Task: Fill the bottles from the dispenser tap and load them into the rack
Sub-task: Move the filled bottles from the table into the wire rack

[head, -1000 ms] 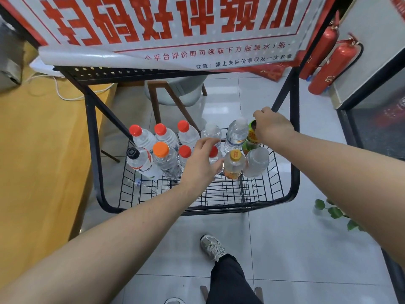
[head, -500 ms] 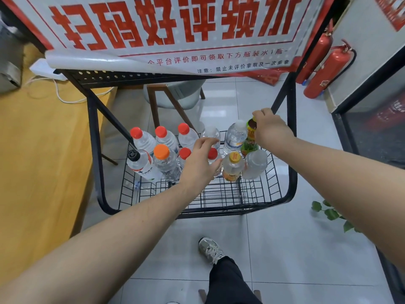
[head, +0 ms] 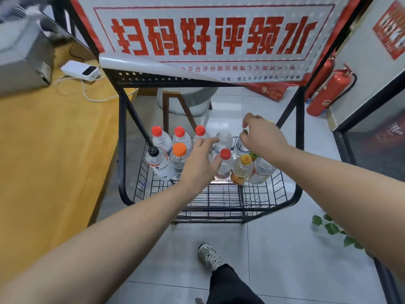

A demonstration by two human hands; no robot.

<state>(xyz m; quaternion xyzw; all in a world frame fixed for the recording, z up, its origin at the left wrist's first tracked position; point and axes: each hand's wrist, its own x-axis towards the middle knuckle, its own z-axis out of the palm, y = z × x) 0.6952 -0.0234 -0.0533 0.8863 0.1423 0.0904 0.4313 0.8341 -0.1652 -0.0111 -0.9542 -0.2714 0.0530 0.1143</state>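
Over the wire rack (head: 258, 200), the left hand (head: 198, 163) spreads relaxed fingers beside an upright red-capped bottle (head: 224, 164) just to its right, while the right hand (head: 262, 137) curls loosely above the back-row bottles, seemingly empty

I see both arms reach into the black wire rack (head: 258, 200). My left hand (head: 197, 163) hovers over the middle bottles, fingers relaxed, thumb just beside the red cap of a clear bottle (head: 224, 164). My right hand (head: 260, 137) sits farther right, fingers curled at the top of a bottle (head: 240, 148) in the far row; grip unclear. Three red-capped bottles (head: 179, 137) line the far left. An orange-capped bottle (head: 179, 159) and a black-capped bottle (head: 158, 164) stand nearer. A yellow-capped bottle (head: 242, 170) stands near right. A red-lettered sign (head: 210, 36) hangs above.
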